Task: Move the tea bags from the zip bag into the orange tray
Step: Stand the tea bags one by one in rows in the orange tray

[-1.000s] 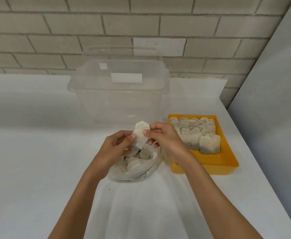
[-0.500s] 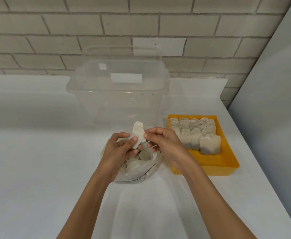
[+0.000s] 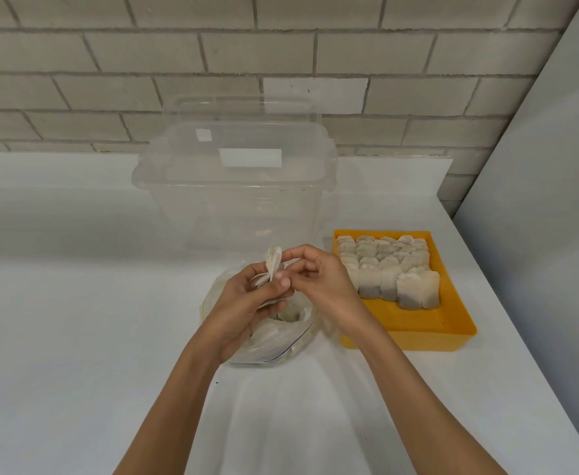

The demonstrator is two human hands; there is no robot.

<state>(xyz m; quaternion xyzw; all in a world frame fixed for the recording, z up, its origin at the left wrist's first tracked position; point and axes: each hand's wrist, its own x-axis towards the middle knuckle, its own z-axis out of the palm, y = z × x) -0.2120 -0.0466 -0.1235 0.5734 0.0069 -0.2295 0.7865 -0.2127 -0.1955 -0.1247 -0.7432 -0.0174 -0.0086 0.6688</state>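
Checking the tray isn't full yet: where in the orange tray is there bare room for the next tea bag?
Bare floor: the near strip of the orange tray, between the front row of tea bags and the tray's near wall. The far part is packed with rows. The right hand crowds the tray's left edge.

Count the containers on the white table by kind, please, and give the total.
Orange tray: 1
Zip bag: 1
Clear plastic tub: 1
Total: 3
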